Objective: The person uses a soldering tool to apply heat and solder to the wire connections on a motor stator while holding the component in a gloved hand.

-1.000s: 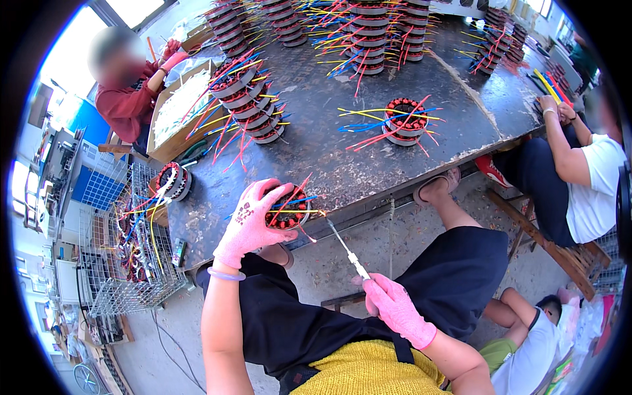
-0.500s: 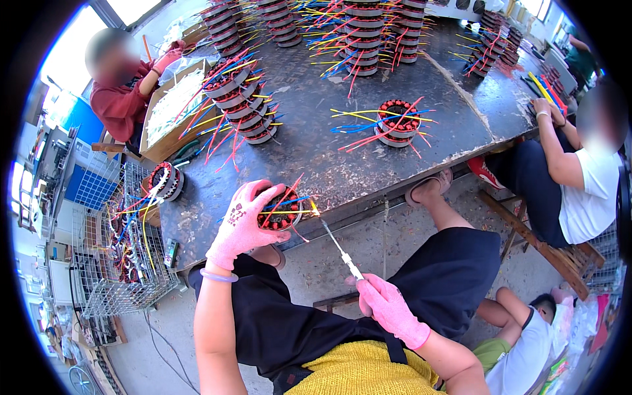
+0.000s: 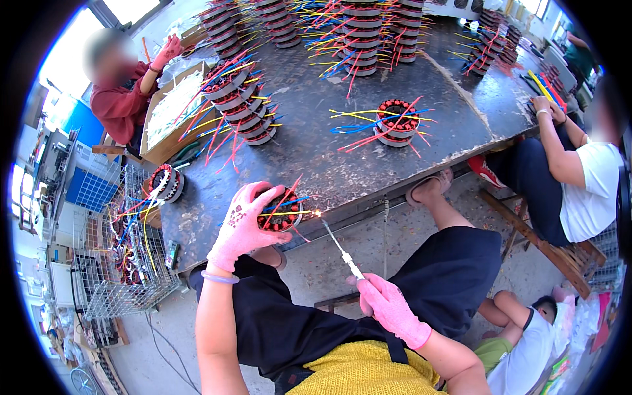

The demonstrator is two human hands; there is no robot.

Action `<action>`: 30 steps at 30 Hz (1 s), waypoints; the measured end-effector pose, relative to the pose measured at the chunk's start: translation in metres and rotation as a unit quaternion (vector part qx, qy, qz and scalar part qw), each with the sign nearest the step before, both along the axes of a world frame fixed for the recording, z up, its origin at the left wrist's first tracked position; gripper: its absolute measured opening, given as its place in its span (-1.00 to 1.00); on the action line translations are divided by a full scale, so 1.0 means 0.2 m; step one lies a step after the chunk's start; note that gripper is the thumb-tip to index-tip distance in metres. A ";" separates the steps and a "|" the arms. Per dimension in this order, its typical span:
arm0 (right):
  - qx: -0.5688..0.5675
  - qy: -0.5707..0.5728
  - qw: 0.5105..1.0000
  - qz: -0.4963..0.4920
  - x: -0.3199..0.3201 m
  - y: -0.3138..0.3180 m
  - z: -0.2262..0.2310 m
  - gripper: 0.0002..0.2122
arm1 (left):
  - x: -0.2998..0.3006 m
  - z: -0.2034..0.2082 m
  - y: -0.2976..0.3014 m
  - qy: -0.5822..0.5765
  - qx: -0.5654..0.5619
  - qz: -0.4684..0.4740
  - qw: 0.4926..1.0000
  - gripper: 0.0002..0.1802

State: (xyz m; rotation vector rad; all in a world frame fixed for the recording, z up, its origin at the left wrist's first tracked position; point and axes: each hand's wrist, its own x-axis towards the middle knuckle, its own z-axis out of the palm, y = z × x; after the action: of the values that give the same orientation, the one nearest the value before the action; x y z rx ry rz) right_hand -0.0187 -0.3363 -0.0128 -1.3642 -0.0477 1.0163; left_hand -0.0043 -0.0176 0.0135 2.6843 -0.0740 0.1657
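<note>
At the table's near edge, my left hand [image 3: 237,224], in a pink glove, grips a round motor stator [image 3: 282,214] with red windings. Yellow, blue and red leads stick out of it toward the right. My gloved right hand [image 3: 390,304] is closed on the white handle of a slim, torch-like tool [image 3: 343,255] with a thin metal shaft. A small bright glow shows at its tip, right by the end of the yellow lead; whether they touch is hard to tell.
Beyond my hands another wired stator [image 3: 397,125] sits on the dark table [image 3: 316,155]. Tall stator stacks [image 3: 240,105] rise farther back. One stator [image 3: 166,183] lies at the left corner, above a wire basket [image 3: 125,283]. People sit at left and right; another person is low at right.
The tool's tip has shifted very slightly, and the yellow-orange streak there is now a small bright spot. My left hand keeps the stator in place. The person at left has raised a gloved hand.
</note>
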 end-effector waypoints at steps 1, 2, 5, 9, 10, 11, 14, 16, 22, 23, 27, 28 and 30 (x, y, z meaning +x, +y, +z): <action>0.007 0.005 1.000 -0.004 0.00 0.00 -0.01 -0.69 | 0.00 0.00 0.00 0.000 0.000 0.001 1.000 -0.03; 0.014 0.010 1.000 -0.009 0.00 0.00 -0.02 -0.69 | 0.00 0.00 -0.01 0.000 0.000 0.002 1.000 -0.03; -0.029 -0.034 0.999 0.015 0.01 0.01 0.01 -0.70 | 0.00 0.00 0.00 -0.001 0.002 0.001 1.000 -0.03; -0.028 -0.047 0.998 0.014 0.00 0.00 -0.01 -0.71 | 0.00 -0.01 0.00 -0.008 -0.002 0.000 1.000 -0.04; -0.022 -0.048 0.999 0.012 0.01 0.00 0.00 -0.71 | 0.00 -0.02 0.00 -0.007 -0.003 0.001 1.000 -0.04; -0.016 -0.049 0.999 0.010 0.01 0.00 0.01 -0.71 | 0.01 -0.02 0.00 -0.006 -0.004 0.002 1.000 -0.04; -0.011 -0.020 1.000 0.001 0.01 0.00 0.02 -0.72 | 0.01 -0.02 0.00 -0.006 -0.001 0.002 1.000 -0.04; -0.012 -0.026 1.000 0.004 0.01 0.00 0.00 -0.72 | 0.01 -0.02 0.00 -0.006 -0.004 0.001 1.000 -0.03; -0.009 -0.044 0.999 0.013 0.01 0.00 0.01 -0.71 | 0.01 -0.02 0.00 -0.010 -0.011 0.001 1.000 -0.07; -0.008 -0.037 0.999 0.013 0.02 0.01 0.01 -0.71 | 0.01 -0.02 0.00 -0.008 -0.013 0.003 1.000 -0.07; -0.007 -0.003 1.000 0.000 0.01 0.00 0.01 -0.70 | 0.00 -0.02 0.00 -0.006 -0.011 0.004 1.000 -0.07; -0.011 -0.013 1.000 0.003 0.01 0.00 0.00 -0.70 | 0.01 -0.01 0.00 -0.007 -0.010 0.003 1.000 -0.08; -0.016 -0.025 1.000 0.005 0.01 0.00 0.00 -0.70 | 0.01 -0.01 -0.01 -0.007 -0.009 0.002 1.000 -0.08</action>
State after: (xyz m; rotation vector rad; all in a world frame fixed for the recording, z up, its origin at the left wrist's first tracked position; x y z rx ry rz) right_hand -0.0175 -0.3360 -0.0135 -1.4205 -0.0756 0.9941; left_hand -0.0026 -0.0188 0.0112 2.6656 -0.0706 0.1842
